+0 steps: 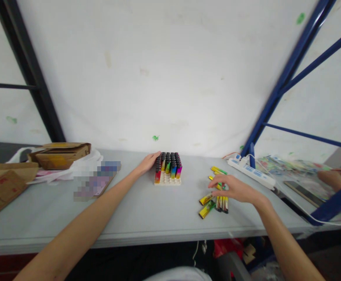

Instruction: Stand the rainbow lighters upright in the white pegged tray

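Observation:
A white rack [168,181] on the table holds several rows of upright lighters [174,157] with dark tops. Some holes along its front show white and unfilled. My left hand [150,162] rests against the left side of the rack and its lighters, fingers stretched forward and partly hidden behind them. To the right, my right hand [228,188] hovers over a loose group of lighters, its fingers curved and thumb apart. Below the thumb lies a yellow lighter [206,199]; a yellow-green lighter [207,209] lies nearer the edge. Other lighters are partly covered by the hand.
A white power strip [251,171] with cables lies at the back right beside a blue metal frame [271,103]. Cardboard boxes [62,156] and a white plastic bag [84,164] sit at the left. Another person's hand [334,179] shows at the far right near a phone [303,193].

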Tool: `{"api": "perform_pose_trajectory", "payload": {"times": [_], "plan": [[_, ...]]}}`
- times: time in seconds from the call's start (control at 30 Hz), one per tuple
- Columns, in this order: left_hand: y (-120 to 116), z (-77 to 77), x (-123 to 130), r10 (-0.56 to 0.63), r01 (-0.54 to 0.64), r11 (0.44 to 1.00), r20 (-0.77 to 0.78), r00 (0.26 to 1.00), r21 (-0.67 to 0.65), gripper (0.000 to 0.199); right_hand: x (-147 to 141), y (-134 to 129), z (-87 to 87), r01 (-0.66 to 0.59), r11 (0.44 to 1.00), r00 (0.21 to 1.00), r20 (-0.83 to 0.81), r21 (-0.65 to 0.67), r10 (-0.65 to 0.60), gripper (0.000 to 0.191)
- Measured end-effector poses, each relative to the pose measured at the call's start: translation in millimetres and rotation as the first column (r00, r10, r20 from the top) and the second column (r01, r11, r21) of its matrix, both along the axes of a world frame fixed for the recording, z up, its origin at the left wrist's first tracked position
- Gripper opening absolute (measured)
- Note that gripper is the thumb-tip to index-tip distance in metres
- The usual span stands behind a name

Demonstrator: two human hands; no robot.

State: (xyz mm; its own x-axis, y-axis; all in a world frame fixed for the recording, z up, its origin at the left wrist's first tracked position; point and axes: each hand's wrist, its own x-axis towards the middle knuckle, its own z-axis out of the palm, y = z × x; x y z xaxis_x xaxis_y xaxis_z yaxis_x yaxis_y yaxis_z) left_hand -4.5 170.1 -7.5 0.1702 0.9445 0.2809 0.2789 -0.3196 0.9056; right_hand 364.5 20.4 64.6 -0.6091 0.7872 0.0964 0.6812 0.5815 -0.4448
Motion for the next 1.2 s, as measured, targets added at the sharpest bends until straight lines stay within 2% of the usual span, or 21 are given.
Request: {"api": "perform_pose_trajectory", "payload": {"times": [0.1,0.23,0.37,0.5,0.63,0.77,0.9,1.0,1.1,1.2], "plan": [[2.0,-1.6,-0.7,0.006,-0.005,1.000,-0.013,1.000,0.014,0.067,5.7,-10.9,-7.8,-0.040,0.998,0.999,0.030,-0.049,0.041,0.034],[3.9,-3.6,-1.3,0.016,-0.015,1.000,-0.021,1.000,0.026,0.067,0.0,-10.7,-25.4,-0.028,0.999,0.999,0.023,-0.033,0.029,0.036],[2.3,-2.6,-0.6,0.018,-0.018,1.000,-0.001,1.000,0.011,0.067,-11.1,-4.9,-36.2,0.016,0.999,1.000,-0.006,0.039,-0.016,0.028],[0.6,-1.3,0.2,0.018,-0.018,1.000,0.016,1.000,-0.014,0.070,-15.0,3.0,-43.6,0.026,0.992,0.999,-0.036,0.120,-0.022,0.030],[2.8,-3.0,-0.6,0.011,-0.011,1.000,0.014,1.000,0.004,0.069,-18.9,12.9,-42.7,0.140,0.967,0.986,-0.120,0.211,-0.116,0.035],[5.3,-4.4,-1.9,-0.001,0.001,1.000,-0.001,1.000,0.022,0.067,-36.4,25.0,-28.4,0.219,0.966,0.945,-0.277,0.136,-0.175,0.038],[2.7,-2.5,-1.6,0.004,-0.004,1.000,-0.011,1.000,0.005,0.070,-67.7,46.2,-10.0,0.202,0.977,0.832,-0.538,0.069,-0.134,0.039],[-0.3,-0.7,-1.1,-0.021,0.021,1.000,-0.016,1.000,0.013,0.070,-95.3,64.1,-3.1,0.096,0.993,0.683,-0.721,-0.063,-0.111,0.039],[-0.7,-0.6,-0.7,-0.016,0.016,1.000,-0.035,0.999,0.026,0.069,-119.3,73.5,-6.2,-0.103,0.968,0.534,-0.833,-0.230,-0.141,0.040],[0.8,-1.7,-0.4,-0.005,0.006,1.000,-0.040,0.999,0.023,0.070,-132.4,73.5,-14.2,-0.204,0.944,0.444,-0.884,-0.259,-0.147,0.038]]}}
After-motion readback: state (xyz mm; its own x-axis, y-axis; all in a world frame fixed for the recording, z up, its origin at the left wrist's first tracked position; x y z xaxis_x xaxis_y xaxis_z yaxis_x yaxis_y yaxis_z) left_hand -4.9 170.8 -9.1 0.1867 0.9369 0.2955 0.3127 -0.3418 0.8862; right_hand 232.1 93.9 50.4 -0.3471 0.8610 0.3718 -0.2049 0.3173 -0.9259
